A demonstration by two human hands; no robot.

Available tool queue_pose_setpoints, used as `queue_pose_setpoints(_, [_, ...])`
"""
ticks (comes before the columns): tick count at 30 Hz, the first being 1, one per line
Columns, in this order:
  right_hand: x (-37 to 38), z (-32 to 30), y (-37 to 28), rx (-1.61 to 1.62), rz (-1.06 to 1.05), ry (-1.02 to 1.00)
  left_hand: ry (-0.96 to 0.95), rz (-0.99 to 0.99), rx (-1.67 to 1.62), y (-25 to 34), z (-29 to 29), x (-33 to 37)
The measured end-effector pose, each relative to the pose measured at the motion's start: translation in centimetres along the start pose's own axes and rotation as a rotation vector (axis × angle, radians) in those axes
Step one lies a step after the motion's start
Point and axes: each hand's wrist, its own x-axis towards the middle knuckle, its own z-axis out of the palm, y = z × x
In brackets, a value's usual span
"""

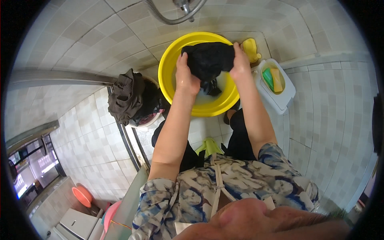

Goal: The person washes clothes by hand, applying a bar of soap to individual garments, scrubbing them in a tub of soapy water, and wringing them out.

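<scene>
Between my two hands a piece of black cloth (210,60) is spread out over a yellow basin (166,76). My left hand (187,78) is closed on its left edge. On the other side my right hand (240,63) grips the right edge. The lower end of the dark cloth hangs down into cloudy water (208,98) in the basin. What kind of garment it is I cannot make out.
A dark heap of clothes (127,96) overflows a container left of the basin. To the right stands a white bin (282,98) with a green and a yellow item on top. A yellow bottle (250,50) is by the wall. Overhead hangs a metal hose (168,20).
</scene>
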Motion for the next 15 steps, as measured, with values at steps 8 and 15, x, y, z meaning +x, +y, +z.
queue_pose_setpoints(8, [-9.0,4.8,5.4,-1.112,-1.146,-0.33,-0.171,0.067,-0.201,-0.1,0.0,-2.3])
queue_pose_setpoints(15, [-6.7,4.3,5.4,-1.08,-0.771,-0.085,-0.023,0.093,-0.083,-2.5,-3.3,1.1])
